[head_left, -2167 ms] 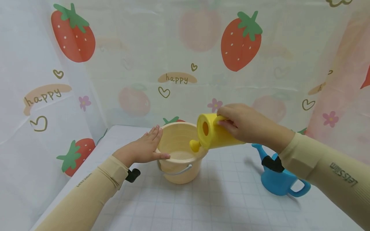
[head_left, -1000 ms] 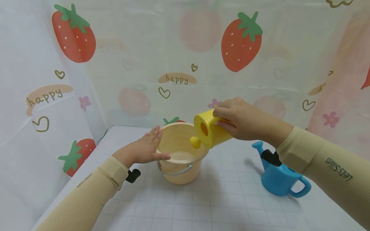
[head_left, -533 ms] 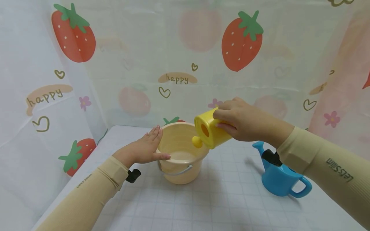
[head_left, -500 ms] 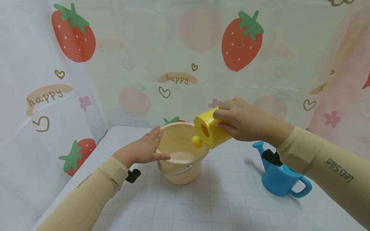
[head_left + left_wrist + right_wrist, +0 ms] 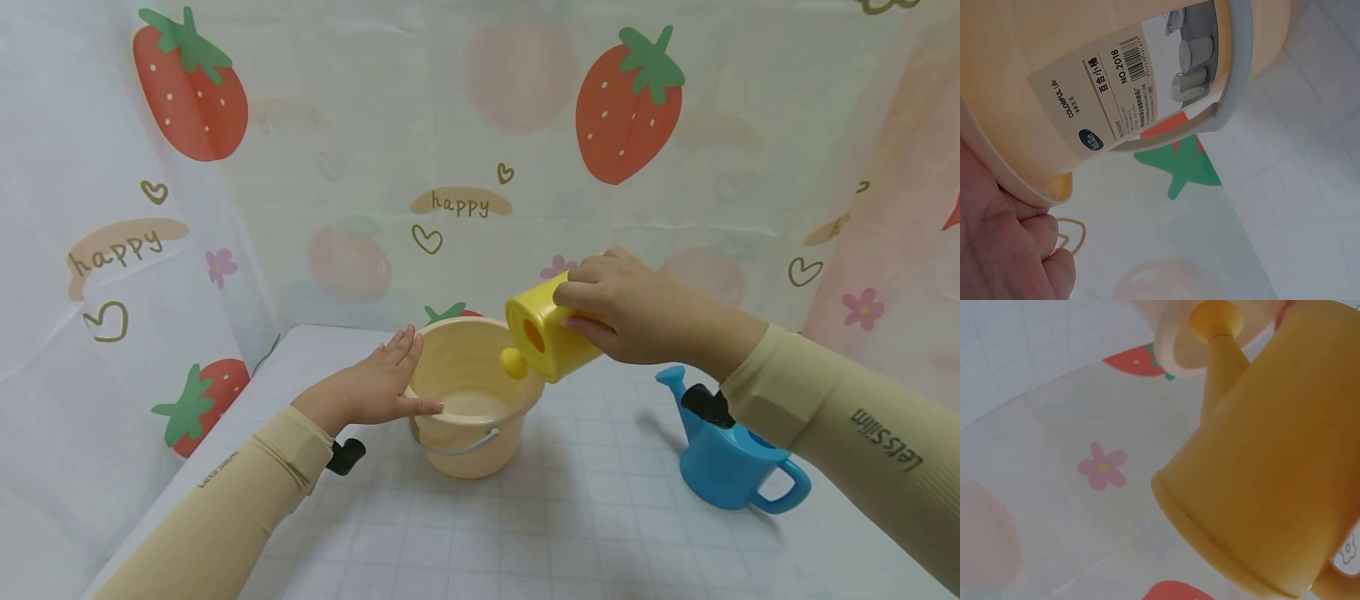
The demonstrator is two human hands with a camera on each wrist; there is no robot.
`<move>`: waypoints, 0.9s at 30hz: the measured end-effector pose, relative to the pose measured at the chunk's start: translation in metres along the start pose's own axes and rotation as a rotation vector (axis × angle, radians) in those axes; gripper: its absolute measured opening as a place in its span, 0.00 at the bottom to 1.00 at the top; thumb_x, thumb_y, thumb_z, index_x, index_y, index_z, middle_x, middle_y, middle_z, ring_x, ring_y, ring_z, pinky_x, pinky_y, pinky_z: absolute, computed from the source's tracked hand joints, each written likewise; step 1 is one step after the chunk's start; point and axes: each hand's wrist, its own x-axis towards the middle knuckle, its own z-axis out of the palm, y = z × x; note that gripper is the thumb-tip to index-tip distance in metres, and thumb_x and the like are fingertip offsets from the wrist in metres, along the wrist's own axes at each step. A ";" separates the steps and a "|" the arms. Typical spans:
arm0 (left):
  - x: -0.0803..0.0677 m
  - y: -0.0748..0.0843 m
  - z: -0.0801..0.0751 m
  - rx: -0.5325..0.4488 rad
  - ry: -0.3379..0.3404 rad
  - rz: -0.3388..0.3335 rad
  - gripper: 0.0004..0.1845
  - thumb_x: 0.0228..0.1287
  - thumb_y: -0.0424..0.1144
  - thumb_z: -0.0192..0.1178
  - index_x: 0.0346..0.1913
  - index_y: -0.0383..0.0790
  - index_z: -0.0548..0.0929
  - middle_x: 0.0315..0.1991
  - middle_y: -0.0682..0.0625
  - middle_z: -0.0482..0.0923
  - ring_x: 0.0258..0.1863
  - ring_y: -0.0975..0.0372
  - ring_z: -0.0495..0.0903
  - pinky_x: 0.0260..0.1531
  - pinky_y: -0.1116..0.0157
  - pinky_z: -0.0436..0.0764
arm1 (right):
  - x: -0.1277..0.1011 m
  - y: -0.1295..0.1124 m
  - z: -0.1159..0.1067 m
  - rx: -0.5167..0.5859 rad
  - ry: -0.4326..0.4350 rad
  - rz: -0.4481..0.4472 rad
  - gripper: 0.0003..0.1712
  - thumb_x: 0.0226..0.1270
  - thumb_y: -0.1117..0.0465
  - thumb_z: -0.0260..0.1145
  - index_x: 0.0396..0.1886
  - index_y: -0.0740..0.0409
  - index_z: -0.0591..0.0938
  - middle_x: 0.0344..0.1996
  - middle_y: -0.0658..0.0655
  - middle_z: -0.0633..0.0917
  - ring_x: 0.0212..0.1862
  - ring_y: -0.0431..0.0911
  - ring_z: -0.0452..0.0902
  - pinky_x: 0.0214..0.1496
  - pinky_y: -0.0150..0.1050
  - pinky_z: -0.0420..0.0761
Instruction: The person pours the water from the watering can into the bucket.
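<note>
Backdrop [image 5: 337, 125] behind, pale with strawberries, hearts, flowers and "happy". White gridded table [image 5: 465, 542] below. Bucket [image 5: 467, 427], cream, upright on the table near the middle, between the hands. Blue can [image 5: 723, 475] upright on the table at right, well apart from bucket, spout toward the bucket side, handle away; top partly behind right forearm. Yellow can [image 5: 551, 342] off the table, tipped, spout end over the bucket's mouth; can't tell if it touches the rim. Right hand [image 5: 637, 312] curled, gripping yellow can. Left hand [image 5: 367, 387] spread wide, fingers straight on bucket's left rim, thumb over near rim. Label [image 5: 1110, 87] on bucket wall, "NO.2018". Handle [image 5: 468, 448], grey, hangs down bucket's front.
</note>
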 end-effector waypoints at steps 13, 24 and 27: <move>0.000 0.001 0.000 0.007 -0.004 0.000 0.61 0.50 0.78 0.37 0.70 0.28 0.38 0.71 0.36 0.29 0.70 0.49 0.33 0.67 0.51 0.44 | 0.002 0.000 -0.001 -0.010 -0.010 -0.013 0.08 0.57 0.60 0.67 0.33 0.54 0.76 0.30 0.51 0.80 0.40 0.47 0.73 0.46 0.46 0.70; 0.000 0.000 0.000 0.006 -0.005 0.000 0.61 0.49 0.78 0.37 0.70 0.29 0.38 0.71 0.36 0.29 0.70 0.49 0.32 0.67 0.51 0.44 | 0.002 -0.001 -0.002 -0.035 -0.039 0.010 0.08 0.57 0.59 0.67 0.34 0.53 0.76 0.31 0.51 0.80 0.41 0.47 0.73 0.47 0.47 0.70; 0.000 0.000 0.000 0.010 -0.004 0.000 0.62 0.49 0.78 0.37 0.70 0.29 0.38 0.71 0.36 0.29 0.70 0.49 0.32 0.67 0.51 0.44 | 0.002 -0.001 -0.002 -0.037 -0.038 0.006 0.08 0.57 0.59 0.67 0.34 0.53 0.76 0.31 0.51 0.80 0.41 0.47 0.73 0.47 0.47 0.69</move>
